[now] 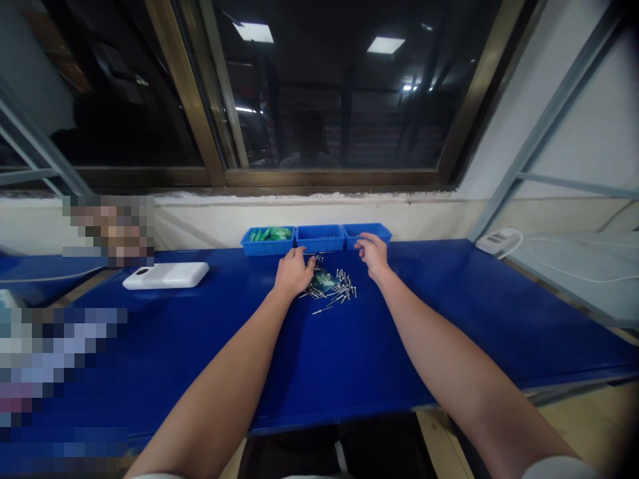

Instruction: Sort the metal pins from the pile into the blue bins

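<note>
**Silver pins (343, 287) heaped on a blue tabletop (319, 372)**

Our left hand (293, 273) curves over the pins at nine o'clock; we cannot tell whether it grips any. Our right hand (372, 254), at two o'clock, has its thumb and fingers drawn close; we cannot tell whether they hold anything. Three blue bins (327, 245) stand at twelve o'clock, the left one holding green packets (277, 233).

You face a dark window (349, 126) in a brown frame (329, 178), its glass reflecting bright lights (254, 32). Below the window you have a pale wall (214, 223) and blue worktop (309, 372); right of it, a grey metal strut (546, 126).
</note>
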A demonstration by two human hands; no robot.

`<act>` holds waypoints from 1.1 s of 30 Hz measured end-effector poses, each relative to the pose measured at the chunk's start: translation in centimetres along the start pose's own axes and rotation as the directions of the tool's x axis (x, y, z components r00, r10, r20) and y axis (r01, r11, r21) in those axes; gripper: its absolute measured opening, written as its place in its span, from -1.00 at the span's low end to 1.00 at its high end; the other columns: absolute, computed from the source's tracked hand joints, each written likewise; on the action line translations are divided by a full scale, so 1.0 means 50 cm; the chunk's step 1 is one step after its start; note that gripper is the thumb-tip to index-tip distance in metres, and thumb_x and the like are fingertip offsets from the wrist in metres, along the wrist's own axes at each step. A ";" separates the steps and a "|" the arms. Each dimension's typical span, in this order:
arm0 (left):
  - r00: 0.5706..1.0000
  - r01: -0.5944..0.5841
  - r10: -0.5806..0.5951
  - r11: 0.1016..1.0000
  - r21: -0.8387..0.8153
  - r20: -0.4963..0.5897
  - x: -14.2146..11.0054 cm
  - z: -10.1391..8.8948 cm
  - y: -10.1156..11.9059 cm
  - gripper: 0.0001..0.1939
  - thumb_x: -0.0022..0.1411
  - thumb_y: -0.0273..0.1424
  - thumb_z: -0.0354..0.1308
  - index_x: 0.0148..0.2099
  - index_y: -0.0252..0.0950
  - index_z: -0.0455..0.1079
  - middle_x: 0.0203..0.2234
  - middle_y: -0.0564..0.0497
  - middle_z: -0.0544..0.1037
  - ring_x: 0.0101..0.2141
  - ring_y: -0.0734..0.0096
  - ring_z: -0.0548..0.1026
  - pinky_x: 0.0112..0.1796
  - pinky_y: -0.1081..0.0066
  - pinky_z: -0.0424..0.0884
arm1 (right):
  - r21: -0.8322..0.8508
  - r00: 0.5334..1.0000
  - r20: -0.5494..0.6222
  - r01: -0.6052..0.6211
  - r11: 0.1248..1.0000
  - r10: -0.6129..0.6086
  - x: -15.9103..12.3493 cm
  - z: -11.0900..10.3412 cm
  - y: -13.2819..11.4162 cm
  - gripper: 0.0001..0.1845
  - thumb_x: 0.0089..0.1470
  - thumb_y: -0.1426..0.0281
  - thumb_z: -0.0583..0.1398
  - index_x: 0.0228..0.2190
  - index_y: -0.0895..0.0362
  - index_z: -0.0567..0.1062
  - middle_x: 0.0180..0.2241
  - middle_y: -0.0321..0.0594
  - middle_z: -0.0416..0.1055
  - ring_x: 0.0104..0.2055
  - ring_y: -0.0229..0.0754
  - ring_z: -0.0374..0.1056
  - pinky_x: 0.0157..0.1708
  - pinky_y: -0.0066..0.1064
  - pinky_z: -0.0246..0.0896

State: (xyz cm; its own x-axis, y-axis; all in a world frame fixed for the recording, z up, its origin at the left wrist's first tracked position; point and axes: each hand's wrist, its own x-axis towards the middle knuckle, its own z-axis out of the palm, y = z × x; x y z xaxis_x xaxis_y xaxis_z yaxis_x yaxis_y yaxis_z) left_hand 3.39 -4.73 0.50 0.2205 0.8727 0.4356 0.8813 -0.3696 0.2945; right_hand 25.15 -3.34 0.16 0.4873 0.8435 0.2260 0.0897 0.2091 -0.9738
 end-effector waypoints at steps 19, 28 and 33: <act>0.996 -0.008 0.005 0.999 0.036 0.093 0.001 0.005 -0.002 -0.58 0.25 -0.17 -0.14 0.02 -0.31 0.28 -0.05 -0.15 0.39 -0.04 0.12 0.37 -0.05 0.19 0.26 | -0.792 0.820 0.551 0.452 0.411 0.158 -0.057 0.025 -0.047 -0.74 -0.11 0.22 0.16 -0.47 0.14 0.54 -0.33 -0.07 0.49 -0.24 -0.09 0.38 -0.33 -0.41 0.18; 0.993 -0.024 0.021 0.999 0.022 0.112 -0.003 0.010 0.001 -0.60 0.26 -0.17 -0.13 -0.01 -0.29 0.30 -0.07 -0.13 0.40 -0.05 0.17 0.37 -0.04 0.22 0.24 | -0.802 0.833 0.539 0.462 0.379 0.126 -0.066 0.031 -0.042 -0.70 -0.01 0.21 0.10 -0.32 0.08 0.53 -0.26 -0.08 0.48 -0.16 -0.04 0.37 -0.27 -0.34 0.19; 0.993 -0.038 0.038 0.999 -0.001 0.115 -0.005 0.008 0.004 -0.62 0.25 -0.18 -0.12 -0.03 -0.28 0.32 -0.07 -0.12 0.40 -0.05 0.17 0.37 -0.03 0.19 0.22 | -0.790 0.835 0.540 0.458 0.407 0.110 -0.067 0.032 -0.036 -0.75 -0.03 0.24 0.11 -0.38 0.09 0.52 -0.28 -0.07 0.48 -0.19 -0.04 0.38 -0.29 -0.34 0.18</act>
State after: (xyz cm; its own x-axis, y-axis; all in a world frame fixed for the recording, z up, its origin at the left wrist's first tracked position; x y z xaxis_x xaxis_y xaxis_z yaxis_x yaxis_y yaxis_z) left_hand 3.66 -4.87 0.13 0.3003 0.8891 0.3454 0.8718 -0.4028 0.2789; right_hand 21.98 -5.74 1.20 -0.0524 0.9940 0.0962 0.9463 0.0802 -0.3133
